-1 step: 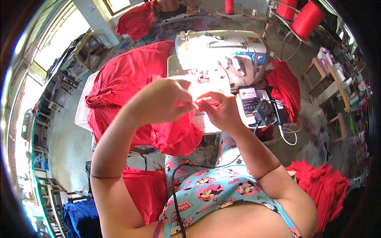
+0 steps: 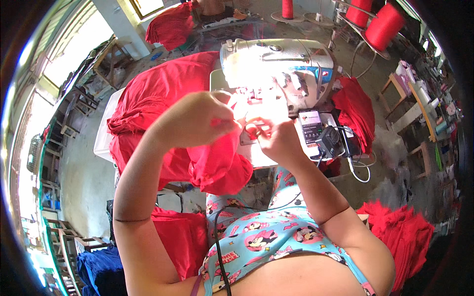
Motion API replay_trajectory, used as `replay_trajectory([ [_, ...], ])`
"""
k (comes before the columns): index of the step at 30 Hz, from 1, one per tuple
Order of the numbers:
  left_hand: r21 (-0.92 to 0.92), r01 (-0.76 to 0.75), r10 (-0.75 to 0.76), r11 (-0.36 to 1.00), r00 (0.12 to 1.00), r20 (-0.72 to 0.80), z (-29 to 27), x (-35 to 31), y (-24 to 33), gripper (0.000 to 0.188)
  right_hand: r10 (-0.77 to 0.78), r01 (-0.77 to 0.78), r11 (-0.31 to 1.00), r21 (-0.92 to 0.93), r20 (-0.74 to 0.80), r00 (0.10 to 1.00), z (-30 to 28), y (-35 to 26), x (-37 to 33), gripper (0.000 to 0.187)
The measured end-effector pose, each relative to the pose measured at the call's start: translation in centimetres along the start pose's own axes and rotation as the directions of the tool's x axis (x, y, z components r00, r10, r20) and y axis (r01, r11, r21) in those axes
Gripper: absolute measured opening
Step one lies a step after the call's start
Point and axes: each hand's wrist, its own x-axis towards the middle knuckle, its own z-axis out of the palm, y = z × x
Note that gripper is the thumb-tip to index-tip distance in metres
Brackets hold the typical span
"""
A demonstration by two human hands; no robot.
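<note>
My left hand [image 2: 200, 118] is raised over a heap of red cloth [image 2: 168, 93], with thumb and fingers pinched together. Close to its fingertips is my right hand [image 2: 277, 140], its fingers curled and closed. Whatever lies between the fingers is too small and washed out by glare to name. Both hands are in front of a white sewing machine [image 2: 311, 54], whose needle area is lost in bright light. Red cloth also hangs over the near edge of the white machine table [image 2: 261, 160], below my left hand.
A phone [image 2: 310, 129], a black charger [image 2: 330, 140] and white cables lie at the table's right. More red cloth [image 2: 353, 111] hangs beyond them. Red thread cones [image 2: 384, 27] stand behind on a rack. Red piles [image 2: 395, 241] and dark blue cloth [image 2: 101, 269] flank me.
My right hand's fingers have curled in more, and its fingertips have drawn slightly away from my left hand's. The cloth and machine stay in place.
</note>
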Motion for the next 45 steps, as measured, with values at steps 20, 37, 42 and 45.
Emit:
replay_trajectory([
  [20,-0.279,-0.055,0.072,0.959,0.996,0.049,1.0,-1.7,-4.0,0.022,-0.333,0.336,0.942,-0.002,-0.134,0.933,10.0,7.2,2.0,0.02],
  [37,-0.074,0.071,-0.072,0.995,0.997,-0.007,-1.7,2.5,-5.0,0.033,-0.304,0.352,0.932,0.087,-0.342,0.889,7.7,10.3,6.2,0.016],
  [42,-0.033,0.082,-0.082,0.996,0.997,-0.004,-1.8,2.6,-3.9,0.027,-0.181,0.294,0.927,0.235,-0.408,0.895,8.3,9.4,5.8,0.016],
  [45,0.026,0.095,-0.096,0.995,0.995,0.041,-1.6,1.6,-4.0,0.028,-0.292,0.374,0.923,0.089,-0.468,0.834,9.3,11.4,5.7,0.017],
])
